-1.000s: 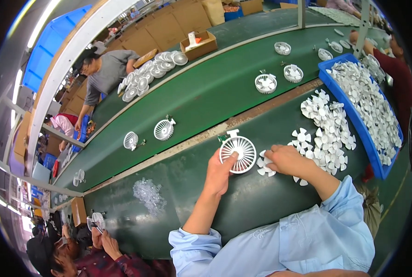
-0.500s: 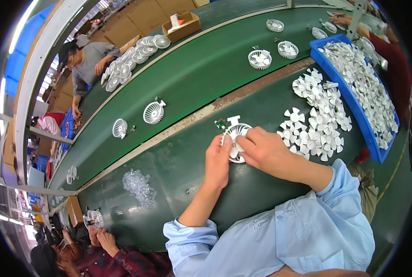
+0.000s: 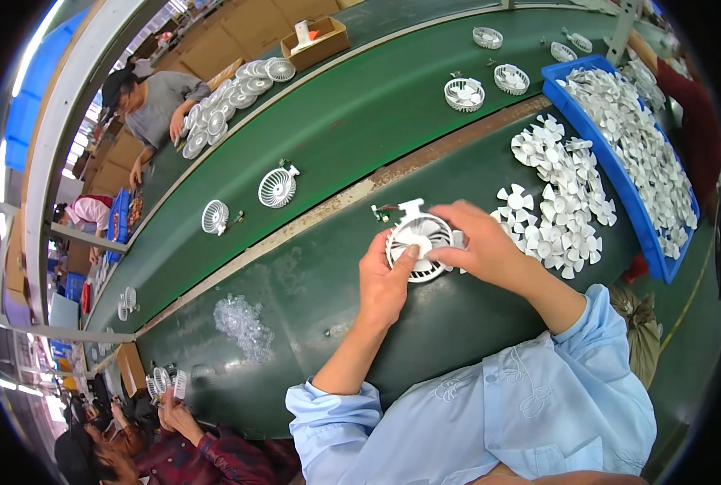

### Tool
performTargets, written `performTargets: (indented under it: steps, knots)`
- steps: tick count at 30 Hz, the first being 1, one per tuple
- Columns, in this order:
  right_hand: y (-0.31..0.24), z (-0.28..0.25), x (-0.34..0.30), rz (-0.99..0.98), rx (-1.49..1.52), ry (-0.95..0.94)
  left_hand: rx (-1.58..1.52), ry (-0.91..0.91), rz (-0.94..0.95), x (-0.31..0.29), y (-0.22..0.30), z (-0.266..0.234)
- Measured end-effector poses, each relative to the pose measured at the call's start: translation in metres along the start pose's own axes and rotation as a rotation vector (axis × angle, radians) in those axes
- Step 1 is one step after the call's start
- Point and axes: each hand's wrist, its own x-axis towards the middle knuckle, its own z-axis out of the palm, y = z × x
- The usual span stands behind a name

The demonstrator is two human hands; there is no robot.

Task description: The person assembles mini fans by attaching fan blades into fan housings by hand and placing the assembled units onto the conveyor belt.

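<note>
I watch the left hand (image 3: 384, 279) pinch the white fan (image 3: 427, 239), near centre; the right hand (image 3: 483, 242) curls at its right rim, pinching what I cannot tell. Right, 1 blue tray (image 3: 658, 263) holds white blades (image 3: 631, 145); far, 1 carton (image 3: 324, 53) holds a white part (image 3: 303, 34).

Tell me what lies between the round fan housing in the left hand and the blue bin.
In the head view, the right hand comes first, then a loose pile of white fan blades, between the fan housing and the blue bin.
</note>
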Motion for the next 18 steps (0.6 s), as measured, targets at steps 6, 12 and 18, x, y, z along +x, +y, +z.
performTargets:
  steps: [6, 12, 18]
  knots:
    - [0.018, 0.000, 0.011, 0.284, 0.262, -0.334, 0.356, -0.023, 0.085, 0.002, -0.005, -0.007]
    - [0.045, 0.013, 0.045, 0.550, 0.415, -0.370, 0.093, 0.055, -0.079, 0.021, -0.014, -0.021]
    - [0.051, -0.009, 0.048, 0.536, 0.507, -0.058, 0.547, 0.319, 0.082, 0.059, 0.010, -0.097]
